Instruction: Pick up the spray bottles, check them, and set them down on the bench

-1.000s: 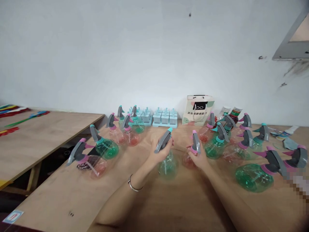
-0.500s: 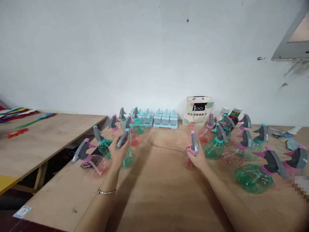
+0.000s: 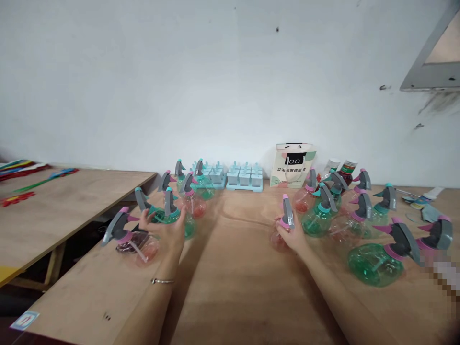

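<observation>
My left hand (image 3: 166,230) has its fingers spread around a green spray bottle (image 3: 177,221) with a grey and teal trigger head, standing upright among the left group of bottles. It touches or nearly touches the bottle's body. My right hand (image 3: 292,235) is wrapped round a pink spray bottle (image 3: 283,229) with a grey and pink head, upright near the middle of the wooden table (image 3: 237,282).
Several more spray bottles stand at left (image 3: 131,237) and at right (image 3: 377,261). Light blue ice-lolly moulds (image 3: 245,176) and a small paper bag (image 3: 293,164) sit against the white wall. A second wooden table (image 3: 53,206) with coloured strips is at far left.
My left hand carried the green bottle from the table's middle to the left group, set it upright and loosened its fingers. My right hand stayed on the pink bottle.
</observation>
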Demonstrator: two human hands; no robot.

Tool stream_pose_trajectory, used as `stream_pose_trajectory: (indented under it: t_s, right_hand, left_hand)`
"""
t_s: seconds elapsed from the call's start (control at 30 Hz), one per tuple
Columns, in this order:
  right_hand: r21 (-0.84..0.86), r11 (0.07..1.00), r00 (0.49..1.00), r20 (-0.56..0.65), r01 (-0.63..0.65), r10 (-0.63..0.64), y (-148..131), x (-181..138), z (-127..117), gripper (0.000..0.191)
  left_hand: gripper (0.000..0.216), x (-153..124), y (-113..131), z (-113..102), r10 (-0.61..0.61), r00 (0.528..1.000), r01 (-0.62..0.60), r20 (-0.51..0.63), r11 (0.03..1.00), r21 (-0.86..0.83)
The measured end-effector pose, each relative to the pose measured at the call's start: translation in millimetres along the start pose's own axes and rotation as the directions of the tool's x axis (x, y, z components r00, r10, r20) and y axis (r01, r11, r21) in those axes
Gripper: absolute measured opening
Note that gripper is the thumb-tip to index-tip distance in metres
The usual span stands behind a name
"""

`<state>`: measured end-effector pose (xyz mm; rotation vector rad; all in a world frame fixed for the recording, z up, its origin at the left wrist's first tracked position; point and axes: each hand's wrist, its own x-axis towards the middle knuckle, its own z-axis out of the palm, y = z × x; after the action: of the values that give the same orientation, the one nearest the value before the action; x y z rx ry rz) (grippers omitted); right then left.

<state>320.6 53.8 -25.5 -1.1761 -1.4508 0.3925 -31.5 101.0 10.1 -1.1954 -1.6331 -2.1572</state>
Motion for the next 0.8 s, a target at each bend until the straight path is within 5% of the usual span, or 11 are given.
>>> stream_pose_trajectory:
  t_s: [0.13, 0.23, 0.3, 0.4, 0.43, 0.5, 0.57, 0.63, 0.73, 0.8]
  right_hand:
    - [0.071, 0.997, 1.0, -0.021, -0.005, 0.006, 0, -4, 7, 0.056]
    - [0.123, 0.99, 0.996, -0.062, 0.071, -0.064, 9, -14, 17, 0.058]
    - [0.094, 0.983, 0.983, -0.111, 0.157, -0.147, 19, -24, 24, 0.054]
    - [0.038, 0.968, 0.964, -0.116, 0.247, -0.241, 34, -38, 31, 0.053]
    - [0.028, 0.967, 0.964, -0.092, 0.254, -0.25, 38, -42, 32, 0.054]
    - [0.0, 0.971, 0.97, -0.023, 0.241, -0.241, 43, -47, 33, 0.054]
    - [-0.031, 0.967, 0.968, 0.022, 0.252, -0.251, 45, -49, 31, 0.051]
    - [-0.041, 0.942, 0.943, -0.01, 0.333, -0.333, 46, -48, 27, 0.047]
    - [-0.177, 0.869, 0.841, -0.226, 0.461, -0.492, 43, -35, 12, 0.04]
    - [-0.367, 0.85, 0.742, -0.429, 0.378, -0.515, 39, -22, -6, 0.032]
  left_hand:
    - [0.047, -22, 45, -30, -0.008, 0.953, 0.054, 0.303, 0.988, -0.142]
    - [0.06, -42, 86, -30, 0.188, 0.868, -0.059, 0.46, 0.958, -0.28]
    - [0.073, -55, 112, -13, 0.296, 0.647, -0.067, 0.703, 0.94, -0.333]
    - [0.103, -75, 140, 25, 0.225, 0.277, 0.12, 0.934, 0.957, -0.266]
    - [0.111, -82, 145, 36, 0.208, 0.186, 0.184, 0.96, 0.953, -0.242]
    - [0.115, -95, 151, 51, 0.225, 0.097, 0.295, 0.97, 0.924, -0.244]
    - [0.108, -107, 151, 58, 0.277, 0.064, 0.376, 0.959, 0.883, -0.28]
    - [0.089, -116, 147, 59, 0.311, 0.082, 0.425, 0.947, 0.849, -0.315]
    - [0.06, -123, 138, 60, 0.284, 0.209, 0.474, 0.936, 0.807, -0.351]
    - [0.051, -121, 132, 64, 0.246, 0.279, 0.517, 0.928, 0.776, -0.361]
